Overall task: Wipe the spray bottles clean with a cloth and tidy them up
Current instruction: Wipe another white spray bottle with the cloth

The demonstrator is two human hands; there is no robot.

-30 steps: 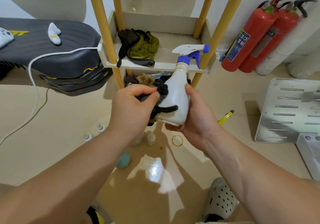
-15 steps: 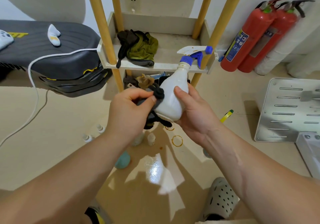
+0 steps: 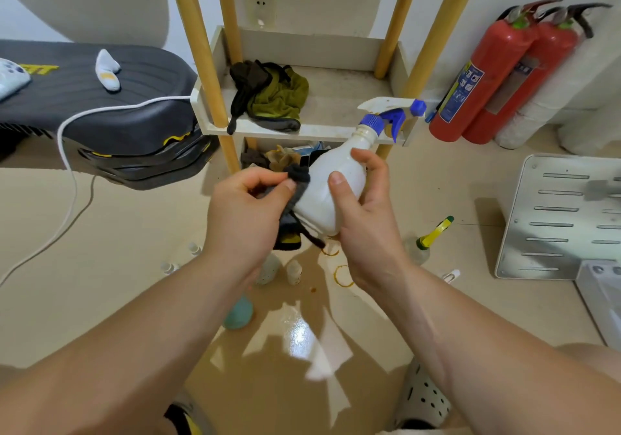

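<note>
HEAD VIEW: A white spray bottle [image 3: 331,196] with a blue trigger head [image 3: 393,115] is held at mid-frame, above a glossy beige floor [image 3: 117,233] and in front of a yellow-legged shelf unit [image 3: 312,129]. The bottle is tilted, with its nozzle raised up and to the right and its base lowered toward the person. It is gripped by the right hand [image 3: 366,229], whose thumb is laid across the near face while the other fingers are curled round the far side. A dark cloth [image 3: 292,219] is pinched between the thumb and forefinger of the left hand [image 3: 248,212] and pressed against the bottle's left flank. The remaining left fingers are curled inward, and a loose end of the cloth is left hanging below the bottle's base. On the shelf behind, a crumpled green and brown rag [image 3: 279,95] is seen, with more cloths stuffed on the level beneath. Two red fire extinguishers [image 3: 487,78] are stood against the wall at right, near a slotted metal plate [image 3: 557,216] laid on the floor. A bottle with a yellow and green top [image 3: 426,243] is seen on the floor just right of the right wrist. Several small bottles [image 3: 294,271] are grouped under the hands beside brown ring stains [image 3: 342,275]. A white cable [image 3: 67,165] is draped over a dark grey padded machine [image 3: 100,98] at left. A white perforated clog [image 3: 423,397] is visible near the bottom edge.
</note>
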